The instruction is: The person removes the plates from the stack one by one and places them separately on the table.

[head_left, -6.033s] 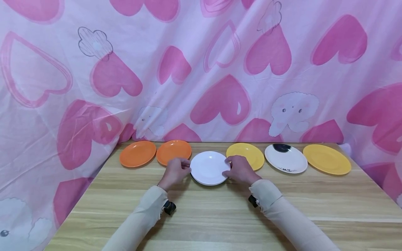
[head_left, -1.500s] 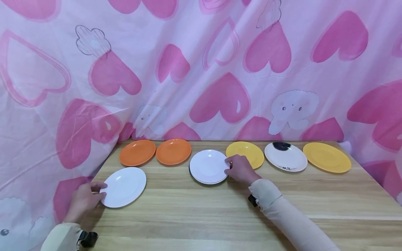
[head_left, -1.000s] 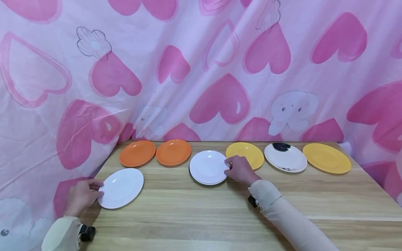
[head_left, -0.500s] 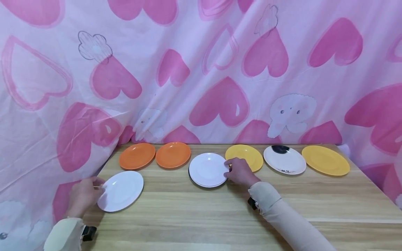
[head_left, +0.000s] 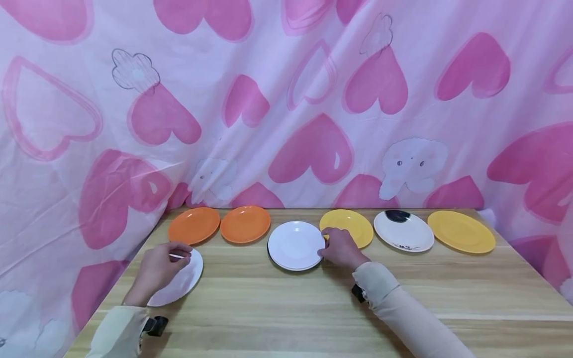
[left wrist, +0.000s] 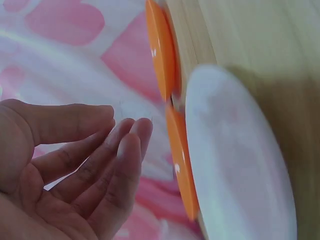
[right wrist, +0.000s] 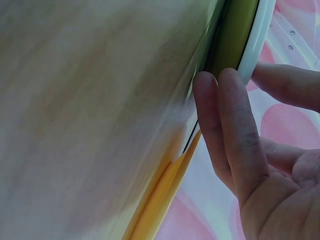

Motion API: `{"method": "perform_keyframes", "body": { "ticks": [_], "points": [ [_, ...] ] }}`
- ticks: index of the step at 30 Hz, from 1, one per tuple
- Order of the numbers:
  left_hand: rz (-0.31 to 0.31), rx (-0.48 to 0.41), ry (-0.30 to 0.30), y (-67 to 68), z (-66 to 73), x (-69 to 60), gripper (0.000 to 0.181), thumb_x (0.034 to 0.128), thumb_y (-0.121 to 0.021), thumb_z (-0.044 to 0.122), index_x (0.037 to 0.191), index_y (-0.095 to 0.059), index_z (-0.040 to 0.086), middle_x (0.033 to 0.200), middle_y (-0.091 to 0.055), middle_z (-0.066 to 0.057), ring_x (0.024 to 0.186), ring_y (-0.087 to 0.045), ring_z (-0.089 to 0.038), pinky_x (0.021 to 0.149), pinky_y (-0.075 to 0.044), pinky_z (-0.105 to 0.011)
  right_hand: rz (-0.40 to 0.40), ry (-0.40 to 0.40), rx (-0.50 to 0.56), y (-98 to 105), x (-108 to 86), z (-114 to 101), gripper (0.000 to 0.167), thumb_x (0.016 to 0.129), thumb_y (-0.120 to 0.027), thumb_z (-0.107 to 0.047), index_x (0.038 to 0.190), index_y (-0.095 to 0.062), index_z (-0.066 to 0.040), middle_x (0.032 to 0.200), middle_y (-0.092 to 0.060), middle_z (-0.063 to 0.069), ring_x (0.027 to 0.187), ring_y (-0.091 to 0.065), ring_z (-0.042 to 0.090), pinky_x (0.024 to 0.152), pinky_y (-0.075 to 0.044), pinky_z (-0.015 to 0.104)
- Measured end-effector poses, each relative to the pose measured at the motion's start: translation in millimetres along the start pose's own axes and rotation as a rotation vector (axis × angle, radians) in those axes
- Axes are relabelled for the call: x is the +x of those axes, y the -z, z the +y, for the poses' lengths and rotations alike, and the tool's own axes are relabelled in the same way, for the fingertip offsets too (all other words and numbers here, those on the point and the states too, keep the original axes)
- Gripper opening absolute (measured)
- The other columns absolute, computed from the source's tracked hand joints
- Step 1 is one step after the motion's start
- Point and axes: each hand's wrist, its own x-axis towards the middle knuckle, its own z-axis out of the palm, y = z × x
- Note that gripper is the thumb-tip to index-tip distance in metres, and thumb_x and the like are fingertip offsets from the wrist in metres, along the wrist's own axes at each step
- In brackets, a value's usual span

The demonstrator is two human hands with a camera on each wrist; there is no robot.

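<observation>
My left hand point(head_left: 158, 268) is over the white plate point(head_left: 185, 281) that lies on the table at the left, and covers part of it. In the left wrist view its bent fingers point(left wrist: 127, 160) and thumb hold nothing and are apart from that plate. In the middle sits a small stack of plates with a white plate point(head_left: 295, 244) on top; a dark rim shows below it. My right hand point(head_left: 342, 248) pinches the right edge of this white plate. The right wrist view shows the white rim point(right wrist: 257, 42) between the thumb and fingertips.
Along the back of the wooden table point(head_left: 286, 313) lie two orange plates point(head_left: 194, 226), a yellow plate point(head_left: 351, 226), a white plate with a black patch point(head_left: 405, 232) and another yellow plate point(head_left: 461, 232). A pink heart-print curtain point(head_left: 313, 149) hangs right behind the table.
Earlier my left hand carried a white plate from the middle stack to the left. It has since let go of it and moved up and right over it. My right hand stays at the stack.
</observation>
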Motion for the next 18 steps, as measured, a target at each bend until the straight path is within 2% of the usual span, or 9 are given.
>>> {"method": "perform_keyframes", "body": {
  "ticks": [3,8,10,14,18],
  "points": [
    [-0.031,-0.063,0.019,-12.0,9.7,6.2,0.017,0.0863,-0.073,0.005,0.103,-0.073,0.0,0.095,-0.076,-0.015,0.085,-0.073,-0.027,0.076,-0.062,-0.04,-0.003,-0.002,0.005,-1.9,-0.1,1.3,0.054,0.085,-0.079,-0.014,0.133,-0.06,0.0,0.09,-0.069,0.007,0.08,-0.058,0.018,0.072,-0.051,0.027],
    [-0.15,-0.264,0.083,-35.3,26.1,20.7,0.022,0.0908,-0.071,0.005,0.112,-0.07,-0.003,0.101,-0.075,-0.014,0.087,-0.072,-0.021,0.076,-0.062,-0.031,0.0,0.001,-0.002,-1.9,0.7,3.0,0.054,0.084,-0.08,-0.015,0.133,-0.061,0.0,0.089,-0.069,0.007,0.079,-0.058,0.018,0.07,-0.051,0.026],
    [-0.199,-0.318,0.119,-43.8,33.1,25.9,0.023,0.0923,-0.07,0.008,0.113,-0.07,-0.002,0.101,-0.075,-0.013,0.087,-0.072,-0.019,0.076,-0.061,-0.029,-0.004,-0.003,-0.002,-1.4,0.9,2.7,0.055,0.085,-0.079,-0.015,0.134,-0.06,0.0,0.09,-0.069,0.008,0.079,-0.058,0.019,0.07,-0.051,0.026],
    [-0.263,-0.363,0.168,-56.8,46.9,33.0,0.023,0.0934,-0.07,0.012,0.114,-0.07,0.002,0.098,-0.076,-0.008,0.088,-0.071,-0.016,0.083,-0.061,-0.03,-0.015,-0.015,0.004,-1.2,1.8,1.8,0.056,0.085,-0.079,-0.016,0.135,-0.059,-0.001,0.091,-0.069,0.007,0.081,-0.058,0.019,0.07,-0.051,0.026],
    [-0.304,-0.412,0.16,-66.6,60.1,37.7,0.024,0.0932,-0.071,0.013,0.115,-0.069,0.002,0.097,-0.077,-0.007,0.09,-0.073,-0.016,0.088,-0.061,-0.034,-0.019,-0.018,0.01,-0.8,2.8,0.7,0.052,0.084,-0.08,-0.016,0.131,-0.062,-0.003,0.089,-0.068,0.007,0.08,-0.058,0.019,0.069,-0.049,0.025]
  ]
}}
